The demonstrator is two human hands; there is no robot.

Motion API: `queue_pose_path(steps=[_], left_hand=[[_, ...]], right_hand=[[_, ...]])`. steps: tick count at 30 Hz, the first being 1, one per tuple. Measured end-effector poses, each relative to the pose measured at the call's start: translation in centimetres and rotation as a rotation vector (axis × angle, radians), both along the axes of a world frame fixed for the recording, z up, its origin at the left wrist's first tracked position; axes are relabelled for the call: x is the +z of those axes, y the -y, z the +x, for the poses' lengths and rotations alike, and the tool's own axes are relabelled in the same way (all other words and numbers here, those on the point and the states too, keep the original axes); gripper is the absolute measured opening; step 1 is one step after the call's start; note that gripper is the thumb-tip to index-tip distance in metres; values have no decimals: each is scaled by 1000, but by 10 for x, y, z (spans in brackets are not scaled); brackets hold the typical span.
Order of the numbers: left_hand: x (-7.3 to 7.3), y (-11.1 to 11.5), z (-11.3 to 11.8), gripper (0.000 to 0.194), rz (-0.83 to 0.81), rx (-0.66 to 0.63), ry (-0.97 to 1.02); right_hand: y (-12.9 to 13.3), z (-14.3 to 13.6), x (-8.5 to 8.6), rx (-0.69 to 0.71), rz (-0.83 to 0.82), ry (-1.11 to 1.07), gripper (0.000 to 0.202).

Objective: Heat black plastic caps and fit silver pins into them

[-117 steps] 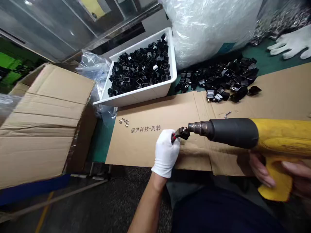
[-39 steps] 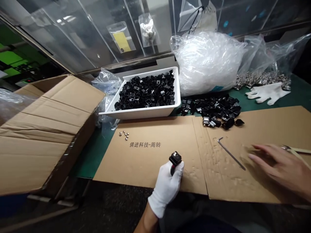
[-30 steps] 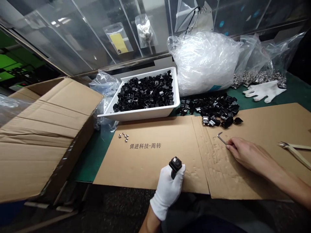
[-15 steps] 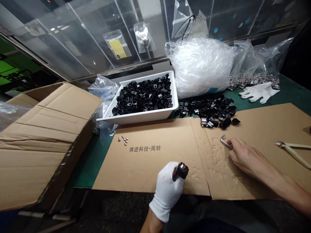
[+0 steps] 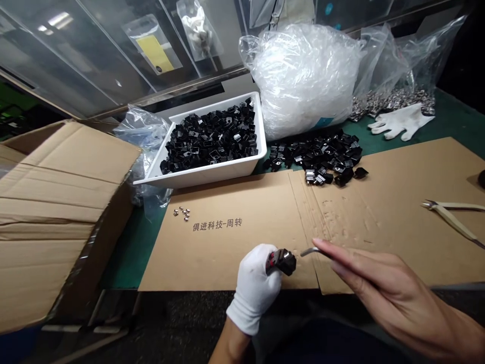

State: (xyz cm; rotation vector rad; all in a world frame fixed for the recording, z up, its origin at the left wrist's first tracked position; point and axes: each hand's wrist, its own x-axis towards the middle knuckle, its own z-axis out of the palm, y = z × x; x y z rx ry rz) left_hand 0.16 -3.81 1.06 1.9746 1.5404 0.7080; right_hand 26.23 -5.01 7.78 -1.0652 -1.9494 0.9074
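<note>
My left hand (image 5: 254,283), in a white glove, is closed around a small black part (image 5: 285,262) with a bit of red showing beside the fingers. Bare, my right hand (image 5: 382,288) pinches a bent metal hex key (image 5: 316,251). The key's tip points at the black part, with a small gap between them. Under both hands lies a flat cardboard sheet (image 5: 227,263) with printed characters. Several tiny metal pieces (image 5: 182,213) rest on its left side.
A white tray (image 5: 204,174) full of black parts stands behind the sheet, with a loose pile of black parts (image 5: 329,154) to its right. Pliers (image 5: 450,217) and a white glove (image 5: 401,123) lie right. An open carton (image 5: 56,212) stands left; plastic bags (image 5: 306,81) sit behind.
My right hand has lifted the hex key off the cardboard and brought it left, close to the black part. My left hand keeps its hold. The camera view has shifted slightly.
</note>
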Motion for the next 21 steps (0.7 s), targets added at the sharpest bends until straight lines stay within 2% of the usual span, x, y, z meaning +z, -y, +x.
queue_pose_path(steps=[8,21], left_hand=[[0,1,0,15,-21,-7,9],[0,0,1,13,-5,-42,-10]], right_hand=[[-4,-12,0,42,8,-74,59],[-4,-14,0,26,-91,-40,55]])
